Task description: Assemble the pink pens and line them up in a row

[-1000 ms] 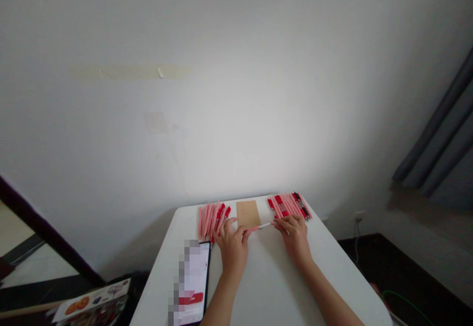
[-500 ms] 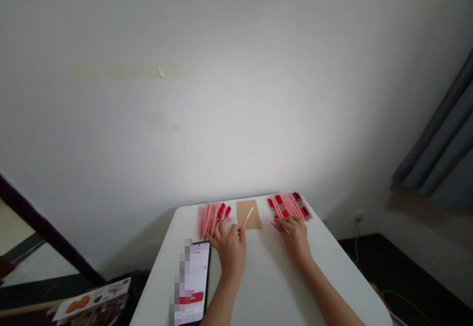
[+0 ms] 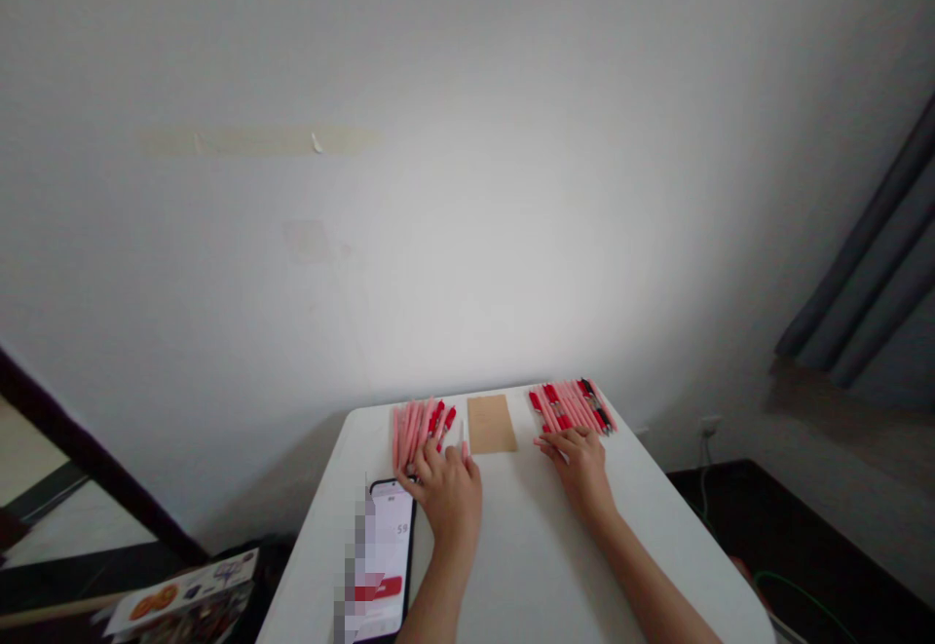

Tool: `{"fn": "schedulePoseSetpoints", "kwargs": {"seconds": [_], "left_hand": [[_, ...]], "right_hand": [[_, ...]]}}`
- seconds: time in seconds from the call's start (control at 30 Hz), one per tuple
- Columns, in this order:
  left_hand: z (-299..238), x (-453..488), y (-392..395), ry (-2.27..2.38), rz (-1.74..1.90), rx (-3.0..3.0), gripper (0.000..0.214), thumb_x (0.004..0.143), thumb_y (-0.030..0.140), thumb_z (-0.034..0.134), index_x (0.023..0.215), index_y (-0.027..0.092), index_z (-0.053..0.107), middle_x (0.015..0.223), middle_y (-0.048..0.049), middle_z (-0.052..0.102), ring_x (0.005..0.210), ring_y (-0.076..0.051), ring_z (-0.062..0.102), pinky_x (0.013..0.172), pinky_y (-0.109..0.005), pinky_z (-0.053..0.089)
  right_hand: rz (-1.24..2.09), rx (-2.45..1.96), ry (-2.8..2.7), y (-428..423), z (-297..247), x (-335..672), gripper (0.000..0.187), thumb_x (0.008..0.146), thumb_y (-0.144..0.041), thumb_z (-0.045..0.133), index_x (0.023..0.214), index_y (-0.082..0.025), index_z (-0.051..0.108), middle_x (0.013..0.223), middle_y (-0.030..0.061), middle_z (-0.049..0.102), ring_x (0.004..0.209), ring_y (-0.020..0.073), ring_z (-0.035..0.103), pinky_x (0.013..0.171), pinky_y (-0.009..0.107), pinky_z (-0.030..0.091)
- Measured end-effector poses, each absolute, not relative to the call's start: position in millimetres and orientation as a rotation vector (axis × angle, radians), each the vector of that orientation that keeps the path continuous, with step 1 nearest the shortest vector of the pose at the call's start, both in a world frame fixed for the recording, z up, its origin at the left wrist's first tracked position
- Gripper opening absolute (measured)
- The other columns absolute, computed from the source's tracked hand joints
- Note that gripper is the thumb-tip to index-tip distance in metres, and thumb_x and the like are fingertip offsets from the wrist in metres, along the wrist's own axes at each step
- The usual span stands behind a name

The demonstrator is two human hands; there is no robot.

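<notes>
My left hand point(image 3: 447, 493) reaches to the near end of the left group of pink and red pens point(image 3: 410, 428), its thumb and first fingers low against them. A slim pink pen with a whitish tip point(image 3: 464, 441) stands out from its outer fingers, pointing away from me. My right hand point(image 3: 580, 469) is closed at the near edge of the right group of pens point(image 3: 574, 406). A short pink piece point(image 3: 540, 441) shows at its fingertips; the rest is hidden by the fingers. Between the two groups lies a brown paper card point(image 3: 492, 424).
A phone point(image 3: 387, 556) with a lit screen lies on the white table point(image 3: 522, 566), left of my left forearm. Behind the table rises a white wall point(image 3: 467, 235). A printed box point(image 3: 186, 590) is low at the left; a grey curtain point(image 3: 869, 284) hangs at the right.
My left hand has shifted slightly left and nearer to the left pens. The pen in it has swung left, off the brown card. My right hand stays nearly still.
</notes>
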State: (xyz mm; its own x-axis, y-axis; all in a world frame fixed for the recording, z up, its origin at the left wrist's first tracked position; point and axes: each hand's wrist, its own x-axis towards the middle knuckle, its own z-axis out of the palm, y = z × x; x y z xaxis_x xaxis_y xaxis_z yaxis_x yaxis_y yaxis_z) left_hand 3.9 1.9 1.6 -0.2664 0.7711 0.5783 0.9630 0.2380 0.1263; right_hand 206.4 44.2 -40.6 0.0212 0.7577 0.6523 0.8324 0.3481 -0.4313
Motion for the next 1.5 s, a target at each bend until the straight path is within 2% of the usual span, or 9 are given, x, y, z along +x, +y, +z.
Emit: {"fn": "schedulePoseSetpoints", "kwargs": {"seconds": [0.7,0.9,1.03,1.13,1.33,1.5], "left_hand": [[1.2,3.0,2.6,-2.127,-0.690,-1.621,0.026,0.086,0.031,0.043,0.091,0.017,0.064,0.121,-0.0127,0.052,0.121,-0.031,0.038,0.102,-0.064,0.024],[2.8,3.3,3.8,-2.025,-0.843,-1.845,0.017,0.080,0.034,0.057,0.091,0.026,0.068,0.123,-0.0083,0.053,0.124,-0.030,0.037,0.105,-0.064,0.019],[5.3,7.6,2.1,-1.958,-0.952,-2.021,0.009,0.075,0.034,0.065,0.081,0.032,0.071,0.120,-0.0024,0.056,0.125,-0.028,0.037,0.108,-0.061,0.018],[6.6,10.3,0.5,-1.973,-0.959,-2.091,0.005,0.072,0.034,0.069,0.076,0.034,0.072,0.122,0.0001,0.056,0.126,-0.029,0.037,0.108,-0.064,0.014],[2.0,10.1,2.4,-2.009,-0.972,-2.127,0.009,0.069,0.034,0.072,0.077,0.038,0.073,0.124,0.0012,0.056,0.125,-0.031,0.037,0.106,-0.069,0.008],[-2.6,9.2,5.3,-2.041,-0.988,-2.140,0.009,0.069,0.033,0.072,0.077,0.037,0.073,0.125,0.0007,0.057,0.126,-0.031,0.035,0.106,-0.071,0.005]], "right_hand": [[-0.096,-1.429,-1.743,38.7,-33.8,203.5,0.031,0.091,-0.043,0.048,0.091,-0.026,0.074,0.082,0.0070,0.070,0.091,0.0261,0.052,0.080,0.037,0.038],[-0.090,-1.395,-1.772,39.3,-35.5,202.6,0.032,0.090,-0.045,0.048,0.094,-0.027,0.073,0.085,0.0067,0.070,0.092,0.0257,0.051,0.081,0.038,0.038],[-0.093,-1.365,-1.824,37.8,-34.0,199.4,0.029,0.090,-0.042,0.049,0.096,-0.027,0.073,0.086,0.0066,0.069,0.091,0.0245,0.051,0.083,0.038,0.038],[-0.077,-1.347,-1.868,35.3,-31.6,196.7,0.026,0.091,-0.038,0.049,0.098,-0.028,0.071,0.086,0.0063,0.067,0.092,0.0237,0.051,0.083,0.038,0.039],[-0.057,-1.292,-1.978,32.0,-28.9,193.5,0.024,0.090,-0.028,0.050,0.105,-0.029,0.069,0.089,0.0061,0.067,0.096,0.0242,0.050,0.087,0.040,0.039],[-0.046,-1.264,-2.074,31.3,-27.8,191.3,0.026,0.088,-0.024,0.054,0.106,-0.035,0.068,0.094,0.0040,0.068,0.099,0.0237,0.050,0.088,0.041,0.038]]}}
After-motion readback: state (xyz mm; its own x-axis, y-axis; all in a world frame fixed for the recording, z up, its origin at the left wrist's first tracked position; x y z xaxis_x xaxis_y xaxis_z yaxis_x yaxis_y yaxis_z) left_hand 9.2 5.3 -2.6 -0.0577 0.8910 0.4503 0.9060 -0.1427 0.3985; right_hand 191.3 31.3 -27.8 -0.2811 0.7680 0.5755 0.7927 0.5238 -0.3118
